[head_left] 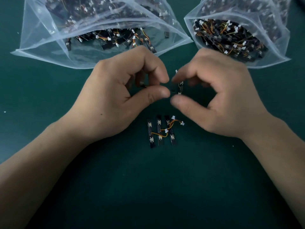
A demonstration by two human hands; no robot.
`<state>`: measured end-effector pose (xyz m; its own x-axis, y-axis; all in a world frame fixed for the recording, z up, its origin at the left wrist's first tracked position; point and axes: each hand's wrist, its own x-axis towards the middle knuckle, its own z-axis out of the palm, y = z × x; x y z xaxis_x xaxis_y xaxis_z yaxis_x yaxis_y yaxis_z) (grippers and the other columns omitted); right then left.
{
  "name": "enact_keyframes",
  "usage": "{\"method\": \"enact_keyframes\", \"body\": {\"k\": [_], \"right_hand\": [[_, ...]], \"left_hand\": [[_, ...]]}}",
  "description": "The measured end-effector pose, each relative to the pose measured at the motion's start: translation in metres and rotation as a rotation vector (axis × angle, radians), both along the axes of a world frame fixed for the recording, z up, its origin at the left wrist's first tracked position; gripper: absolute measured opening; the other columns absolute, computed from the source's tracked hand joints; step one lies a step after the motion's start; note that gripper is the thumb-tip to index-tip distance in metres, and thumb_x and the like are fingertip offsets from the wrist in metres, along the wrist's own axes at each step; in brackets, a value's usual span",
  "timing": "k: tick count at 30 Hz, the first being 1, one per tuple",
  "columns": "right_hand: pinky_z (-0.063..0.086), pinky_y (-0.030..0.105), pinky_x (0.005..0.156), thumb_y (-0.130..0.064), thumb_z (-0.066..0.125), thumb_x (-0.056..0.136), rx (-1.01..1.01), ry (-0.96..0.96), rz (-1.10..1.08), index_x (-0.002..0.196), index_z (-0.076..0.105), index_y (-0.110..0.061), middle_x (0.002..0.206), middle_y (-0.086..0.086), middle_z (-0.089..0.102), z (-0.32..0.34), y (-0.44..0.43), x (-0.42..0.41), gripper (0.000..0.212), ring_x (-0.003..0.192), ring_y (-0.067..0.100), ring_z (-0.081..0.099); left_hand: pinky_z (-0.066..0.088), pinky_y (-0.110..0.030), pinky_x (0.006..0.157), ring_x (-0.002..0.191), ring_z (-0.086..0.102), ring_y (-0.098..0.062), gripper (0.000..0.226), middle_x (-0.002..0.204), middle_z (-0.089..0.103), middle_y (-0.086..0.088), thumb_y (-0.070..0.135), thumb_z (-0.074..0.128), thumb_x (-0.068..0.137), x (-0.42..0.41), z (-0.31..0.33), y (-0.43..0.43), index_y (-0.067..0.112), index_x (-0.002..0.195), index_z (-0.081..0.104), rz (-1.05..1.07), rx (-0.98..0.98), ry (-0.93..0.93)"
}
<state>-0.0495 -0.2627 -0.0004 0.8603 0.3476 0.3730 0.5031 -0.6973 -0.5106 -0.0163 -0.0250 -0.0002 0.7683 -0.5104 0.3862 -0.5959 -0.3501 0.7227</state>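
My left hand (125, 90) and my right hand (212, 95) meet above the middle of the green mat. Between their fingertips is a small black circuit strip (179, 87) with white buttons. The left thumb and curled fingers pinch its left end. The right thumb and forefinger curl round its right part, and that hand is blurred. Just below the hands, three black circuit strips (160, 131) lie side by side on the mat, each with white buttons and a short orange-yellow wire ending in a white plug.
Two clear zip bags lie open at the back. The left bag (54, 52) holds several black strips with wires, and the right bag (280, 53) is fuller. The green mat (148, 187) covers the whole surface.
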Motion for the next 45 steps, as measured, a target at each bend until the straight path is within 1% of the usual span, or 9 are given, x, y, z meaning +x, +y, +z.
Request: {"method": "enact_keyframes", "body": {"k": [7,11,15,23,28,32,35,40,45], "right_hand": [[0.049,0.047,0.067,-0.021,0.072,0.102,-0.012,-0.118,0.1,0.095,0.077,-0.004,0.086,0.01,0.066,-0.005,0.003,0.004,0.019,0.073,0.029,0.061],[0.047,0.048,0.064,-0.019,0.072,0.102,-0.021,-0.182,0.075,0.094,0.08,-0.004,0.083,0.012,0.066,-0.004,0.002,0.002,0.019,0.07,0.031,0.061],[0.048,0.048,0.067,-0.018,0.07,0.103,-0.022,-0.166,0.089,0.096,0.079,-0.004,0.084,0.011,0.066,-0.002,0.003,0.001,0.019,0.071,0.03,0.06],[0.044,0.05,0.069,-0.019,0.065,0.105,-0.037,-0.132,0.117,0.092,0.074,-0.004,0.08,0.007,0.064,-0.001,0.003,0.001,0.022,0.07,0.028,0.053],[0.044,0.047,0.068,-0.013,0.064,0.103,-0.013,-0.195,0.046,0.087,0.074,-0.003,0.074,0.008,0.063,-0.001,0.001,0.0,0.022,0.067,0.029,0.053],[0.044,0.047,0.066,-0.014,0.065,0.104,-0.027,-0.285,0.011,0.086,0.076,-0.004,0.073,0.009,0.065,-0.002,0.002,-0.001,0.024,0.065,0.031,0.055],[0.046,0.049,0.066,-0.016,0.067,0.103,-0.031,-0.312,0.017,0.085,0.078,-0.003,0.075,0.01,0.067,-0.002,0.003,-0.001,0.024,0.066,0.033,0.059],[0.047,0.034,0.073,-0.025,0.06,0.102,0.083,-0.055,-0.015,0.1,0.072,-0.004,0.084,0.002,0.065,0.001,-0.005,0.0,0.025,0.08,0.016,0.06],[0.049,0.034,0.079,-0.041,0.07,0.091,-0.077,0.163,-0.111,0.103,0.071,-0.022,0.099,-0.011,0.06,-0.002,-0.016,0.007,0.022,0.09,0.001,0.055]], "left_hand": [[0.043,-0.02,0.065,0.07,0.054,-0.02,0.016,0.086,0.061,0.006,0.03,0.077,0.097,-0.001,0.001,-0.002,0.027,0.1,0.062,-0.051,-0.029,0.05],[0.04,-0.034,0.058,0.062,0.048,-0.028,0.013,0.082,0.06,0.005,0.032,0.073,0.098,0.002,0.0,0.0,0.028,0.105,0.063,-0.117,-0.043,0.134],[0.038,-0.02,0.065,0.068,0.045,-0.019,0.023,0.086,0.057,-0.001,0.019,0.062,0.099,0.007,0.0,0.003,0.017,0.122,0.058,-0.267,-0.231,0.425],[0.036,-0.013,0.062,0.064,0.044,-0.006,0.011,0.075,0.052,-0.013,0.01,0.06,0.104,0.0,0.001,-0.006,0.017,0.112,0.063,-0.151,-0.254,0.412],[0.044,-0.031,0.061,0.067,0.058,-0.022,0.004,0.085,0.07,0.003,0.031,0.073,0.1,0.004,0.001,0.003,0.027,0.1,0.073,-0.069,-0.063,0.107],[0.047,-0.027,0.082,0.088,0.066,-0.015,0.008,0.099,0.07,-0.001,0.022,0.078,0.097,0.006,0.003,0.004,0.022,0.103,0.073,-0.074,-0.035,-0.019],[0.05,-0.034,0.09,0.096,0.066,-0.017,0.002,0.102,0.069,0.003,0.019,0.077,0.098,0.007,0.003,0.006,0.019,0.1,0.076,-0.052,0.041,-0.103],[0.047,-0.047,0.09,0.092,0.064,-0.025,0.006,0.1,0.069,0.006,0.013,0.073,0.097,0.011,0.003,0.01,0.011,0.091,0.073,-0.123,0.145,-0.163],[0.042,-0.057,0.082,0.083,0.056,-0.03,0.008,0.088,0.066,0.004,0.01,0.073,0.08,0.018,0.006,0.02,0.016,0.075,0.07,-0.201,0.279,-0.193]]}}
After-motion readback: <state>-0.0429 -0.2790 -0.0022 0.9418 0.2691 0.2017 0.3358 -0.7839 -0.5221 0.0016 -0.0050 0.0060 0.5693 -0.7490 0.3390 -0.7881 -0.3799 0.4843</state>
